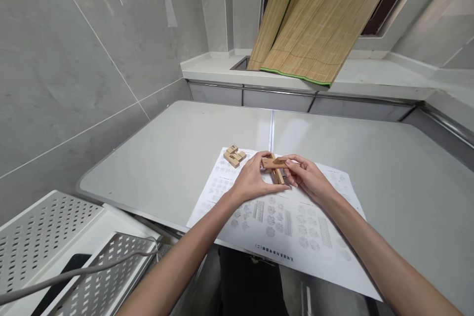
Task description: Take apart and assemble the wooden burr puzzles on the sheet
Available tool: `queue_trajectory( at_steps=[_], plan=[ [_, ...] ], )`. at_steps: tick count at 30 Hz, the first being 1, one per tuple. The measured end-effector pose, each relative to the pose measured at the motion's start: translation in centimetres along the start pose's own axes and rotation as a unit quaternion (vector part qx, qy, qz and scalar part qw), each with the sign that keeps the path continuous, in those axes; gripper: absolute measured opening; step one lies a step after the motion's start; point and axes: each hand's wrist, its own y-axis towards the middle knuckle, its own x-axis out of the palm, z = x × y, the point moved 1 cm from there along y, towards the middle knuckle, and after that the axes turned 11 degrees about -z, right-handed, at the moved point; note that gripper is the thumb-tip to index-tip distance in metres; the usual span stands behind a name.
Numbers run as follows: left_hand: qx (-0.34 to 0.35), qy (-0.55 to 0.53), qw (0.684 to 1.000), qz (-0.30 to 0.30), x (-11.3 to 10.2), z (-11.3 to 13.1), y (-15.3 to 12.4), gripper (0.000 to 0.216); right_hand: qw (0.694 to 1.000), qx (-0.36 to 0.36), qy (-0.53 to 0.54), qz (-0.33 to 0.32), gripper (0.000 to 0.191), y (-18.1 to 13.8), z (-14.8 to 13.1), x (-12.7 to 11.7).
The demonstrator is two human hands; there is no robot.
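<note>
Both my hands meet over a printed sheet (237,222) on the table. My left hand (255,177) is curled around a few joined notched wooden puzzle pieces (277,176), with its thumb along the near side. My right hand (305,174) pinches the right end of a wooden puzzle piece (273,163) that lies across the top of the others. Its lower fingers are partly hidden behind the thumb. Several loose notched wooden pieces (234,156) lie in a small heap on the sheet's far left corner, left of my left hand.
The light grey folding table (155,158) has a seam down its middle. A perforated white rack (48,232) with a grey cable (92,269) stands at the lower left. Beyond the table, a bamboo mat (307,29) hangs over a white counter (215,73).
</note>
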Motion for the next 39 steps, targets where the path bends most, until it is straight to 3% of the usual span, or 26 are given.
queue_trajectory(
  at_steps=[7, 11, 15, 18, 21, 24, 30, 39],
  plan=[
    [-0.030, -0.021, 0.998, 0.044, 0.1, -0.3, 0.3, 0.093, 0.994, -0.060, 0.032, 0.081, 0.035, -0.1, -1.3, -0.3],
    [-0.050, -0.138, 0.987, 0.069, 0.0, -1.0, 1.0, 0.087, 0.985, -0.087, -0.024, 0.147, 0.039, 0.1, -1.1, -0.7],
    [-0.026, -0.350, 0.936, 0.018, -0.5, -1.2, 1.5, 0.066, 0.971, -0.062, -0.141, 0.183, 0.044, 0.2, 0.0, -0.6],
    [0.009, -0.457, 0.890, -0.017, -0.9, -1.0, 1.5, 0.068, 0.944, -0.038, -0.268, 0.187, 0.036, 0.0, 0.4, -0.1],
    [0.014, -0.523, 0.852, 0.000, -1.1, -1.0, 1.6, 0.066, 0.910, -0.029, -0.365, 0.195, 0.025, -0.3, 0.2, 0.4],
    [0.008, -0.553, 0.833, 0.025, -1.2, -1.3, 1.7, 0.062, 0.894, -0.026, -0.402, 0.195, 0.023, -0.3, 0.1, 0.8],
    [0.007, -0.548, 0.836, -0.010, -0.9, -1.4, 1.7, 0.065, 0.878, -0.028, -0.449, 0.165, 0.029, -0.3, 0.5, 1.2],
    [0.010, -0.522, 0.851, -0.052, -0.9, -0.7, 1.5, 0.070, 0.854, -0.066, -0.503, 0.120, 0.023, -0.2, 1.0, 1.2]
  ],
)
